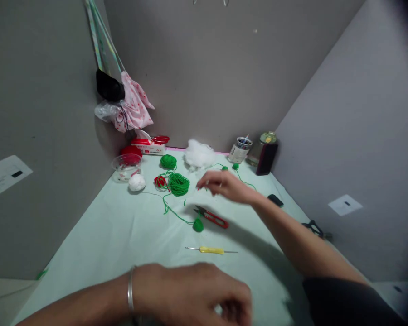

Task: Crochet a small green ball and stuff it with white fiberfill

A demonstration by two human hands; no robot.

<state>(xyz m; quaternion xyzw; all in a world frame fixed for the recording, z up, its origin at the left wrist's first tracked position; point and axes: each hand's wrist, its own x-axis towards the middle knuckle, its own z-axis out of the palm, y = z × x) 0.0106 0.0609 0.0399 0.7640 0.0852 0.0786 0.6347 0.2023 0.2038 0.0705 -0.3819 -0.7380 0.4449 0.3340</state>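
1. While our right hand (pixel 229 186) hovers, fingers loosely bent, we cannot tell whether it or our curled left hand (pixel 193 290) grips anything.
2. Between our hands, nearer the right, red snips (pixel 211 216) lie slantwise on the bench (pixel 122 235), blades pointing left and away from us.

the person's left hand (pixel 197 290) curls inward, wrist bent; beyond it, the right hand (pixel 226 184) hangs palm-down, fingers loosely bent, forearm (pixel 292 235) outstretched.
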